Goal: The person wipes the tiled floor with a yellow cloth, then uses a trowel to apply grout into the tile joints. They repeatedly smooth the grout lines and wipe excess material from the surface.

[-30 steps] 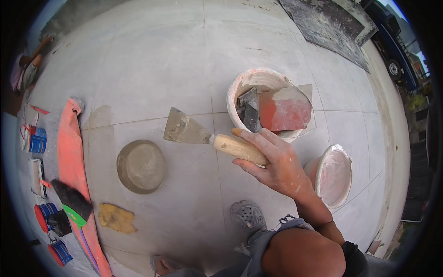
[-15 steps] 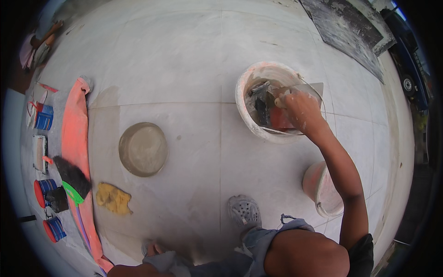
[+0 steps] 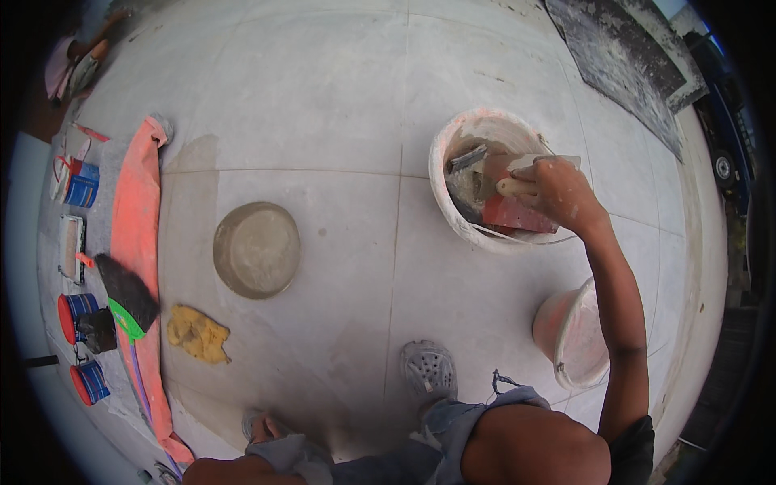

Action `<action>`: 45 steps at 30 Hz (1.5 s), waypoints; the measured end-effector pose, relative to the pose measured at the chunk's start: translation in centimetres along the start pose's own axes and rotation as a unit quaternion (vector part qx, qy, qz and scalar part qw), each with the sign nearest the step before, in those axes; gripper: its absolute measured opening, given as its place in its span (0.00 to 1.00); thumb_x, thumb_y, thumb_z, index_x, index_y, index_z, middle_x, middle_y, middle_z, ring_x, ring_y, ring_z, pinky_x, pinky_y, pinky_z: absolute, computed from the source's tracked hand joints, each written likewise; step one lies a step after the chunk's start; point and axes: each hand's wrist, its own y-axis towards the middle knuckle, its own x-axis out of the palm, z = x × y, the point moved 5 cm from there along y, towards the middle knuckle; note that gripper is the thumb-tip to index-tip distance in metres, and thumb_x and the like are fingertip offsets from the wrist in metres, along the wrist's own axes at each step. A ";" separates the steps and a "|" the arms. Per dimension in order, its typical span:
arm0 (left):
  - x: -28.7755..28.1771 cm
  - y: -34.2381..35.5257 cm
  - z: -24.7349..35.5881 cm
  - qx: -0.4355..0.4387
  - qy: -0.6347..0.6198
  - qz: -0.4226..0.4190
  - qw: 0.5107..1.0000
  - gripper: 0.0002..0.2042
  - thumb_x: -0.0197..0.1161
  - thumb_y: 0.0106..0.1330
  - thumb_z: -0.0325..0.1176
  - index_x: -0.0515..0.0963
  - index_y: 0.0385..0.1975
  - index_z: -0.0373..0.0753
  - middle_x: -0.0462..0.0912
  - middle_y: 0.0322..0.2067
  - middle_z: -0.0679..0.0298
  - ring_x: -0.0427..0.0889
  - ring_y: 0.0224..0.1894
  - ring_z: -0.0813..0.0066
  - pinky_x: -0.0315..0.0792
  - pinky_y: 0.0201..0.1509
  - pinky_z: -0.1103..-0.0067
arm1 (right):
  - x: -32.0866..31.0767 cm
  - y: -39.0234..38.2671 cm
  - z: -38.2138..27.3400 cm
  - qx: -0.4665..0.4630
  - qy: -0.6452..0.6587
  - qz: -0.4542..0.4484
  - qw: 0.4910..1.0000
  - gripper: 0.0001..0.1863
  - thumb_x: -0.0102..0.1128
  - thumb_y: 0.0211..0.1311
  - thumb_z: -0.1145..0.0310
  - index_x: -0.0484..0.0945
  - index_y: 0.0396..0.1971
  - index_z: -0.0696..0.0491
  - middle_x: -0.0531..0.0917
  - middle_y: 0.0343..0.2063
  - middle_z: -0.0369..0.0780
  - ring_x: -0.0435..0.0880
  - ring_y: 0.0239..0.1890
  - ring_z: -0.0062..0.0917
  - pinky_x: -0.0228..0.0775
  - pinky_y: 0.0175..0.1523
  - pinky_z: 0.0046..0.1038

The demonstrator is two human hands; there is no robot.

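Note:
My right hand [image 3: 566, 194] reaches over the large whitish bucket [image 3: 441, 182], its fingers closed round the pale handle of a flat trowel [image 3: 499, 167]. The trowel's grey blade spans part of the bucket's mouth, partly hidden by my hand. Inside the bucket, a red flat piece [image 3: 517, 214] leans below the handle. A dark-edged tool [image 3: 467, 158] lies at the far left of the bucket, beside greyish wet material. My left hand does not show.
A smaller pinkish bucket [image 3: 554, 323] stands by my right forearm. Left of centre sits a round basin [image 3: 257, 250], with a yellow cloth [image 3: 198, 333] nearer. Farther left are an orange-pink cloth [image 3: 136, 214], a broom [image 3: 125, 295] and paint cans [image 3: 81, 190]. Another person [image 3: 73, 69] crouches far left.
My right hand has shifted slightly right and turned the trowel, so more of its handle and blade shows over the bucket. The whole view has shifted a little.

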 end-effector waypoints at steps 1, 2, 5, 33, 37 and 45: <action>0.1 0.1 0.1 0.001 -0.001 -0.002 1.000 0.12 0.58 0.73 0.35 0.82 0.49 0.37 0.87 0.35 0.61 0.86 0.36 0.65 0.79 0.42 0.71 | -0.6 -0.1 0.0 -0.002 -0.007 0.003 1.000 0.11 0.70 0.59 0.65 0.90 0.40 0.51 0.89 0.33 0.48 0.88 0.39 0.44 0.80 0.48 0.43; 0.2 0.1 0.1 0.001 -0.002 -0.003 1.000 0.12 0.58 0.73 0.35 0.82 0.49 0.37 0.87 0.35 0.61 0.86 0.36 0.65 0.79 0.42 0.71 | -0.8 -0.1 0.0 -0.006 -0.014 0.003 1.000 0.09 0.68 0.62 0.63 0.90 0.37 0.51 0.89 0.32 0.47 0.89 0.38 0.43 0.80 0.47 0.42; 0.1 -0.1 0.0 -0.003 -0.008 -0.003 1.000 0.13 0.58 0.73 0.36 0.82 0.50 0.37 0.86 0.35 0.61 0.86 0.36 0.65 0.79 0.42 0.71 | 0.9 0.1 1.9 -0.026 -0.010 -0.013 1.000 0.10 0.69 0.60 0.65 0.90 0.39 0.51 0.89 0.33 0.47 0.89 0.40 0.43 0.80 0.48 0.42; -0.9 -2.7 2.9 0.000 -0.108 -0.046 0.993 0.15 0.58 0.73 0.41 0.82 0.50 0.38 0.86 0.35 0.62 0.85 0.38 0.65 0.79 0.44 0.71 | 5.3 -15.3 -4.0 0.180 0.686 0.197 0.677 0.33 0.60 0.76 0.50 0.72 0.62 0.66 0.79 0.28 0.40 0.80 0.23 0.19 0.69 0.30 0.18; -0.9 -7.4 2.8 -0.003 -0.168 -0.058 0.984 0.16 0.58 0.73 0.42 0.81 0.50 0.38 0.86 0.35 0.62 0.85 0.38 0.65 0.79 0.45 0.71 | 9.5 -12.1 -12.0 -0.031 0.804 -0.023 0.593 0.39 0.61 0.76 0.56 0.56 0.71 0.68 0.75 0.24 0.39 0.75 0.17 0.16 0.68 0.21 0.17; -0.1 -21.5 2.8 -0.008 -0.341 -0.021 0.940 0.16 0.58 0.73 0.43 0.81 0.50 0.38 0.86 0.35 0.62 0.85 0.39 0.66 0.80 0.45 0.71 | 15.1 -7.6 -32.3 -0.186 0.766 -0.298 0.538 0.33 0.66 0.75 0.52 0.67 0.63 0.62 0.77 0.22 0.36 0.73 0.15 0.15 0.68 0.19 0.19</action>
